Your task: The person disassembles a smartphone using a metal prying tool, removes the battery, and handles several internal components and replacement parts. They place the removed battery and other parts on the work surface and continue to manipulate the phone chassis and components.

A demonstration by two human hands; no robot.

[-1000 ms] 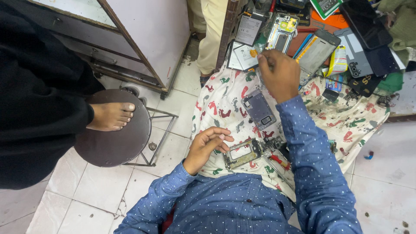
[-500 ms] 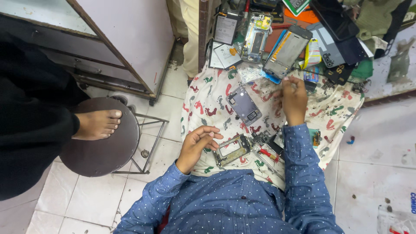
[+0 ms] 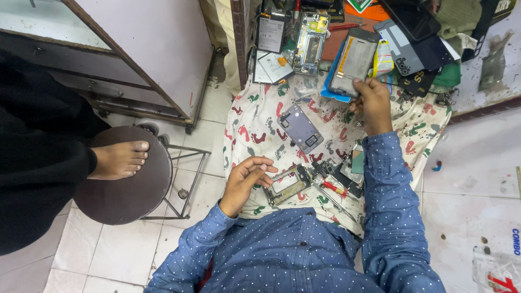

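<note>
Two hands — right hand (image 3: 373, 104) fingers touching phone screen (image 3: 354, 61), left hand (image 3: 245, 180) half-curled

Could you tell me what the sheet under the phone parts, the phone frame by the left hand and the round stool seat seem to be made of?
The patterned sheet looks like soft woven cloth: it creases and drapes at its edges. The phone frame by the left hand seems to be metal, thin and dull-shiny, though plastic is possible. The stool seat looks like dark, matte wood or laminate on a thin metal frame.
</note>
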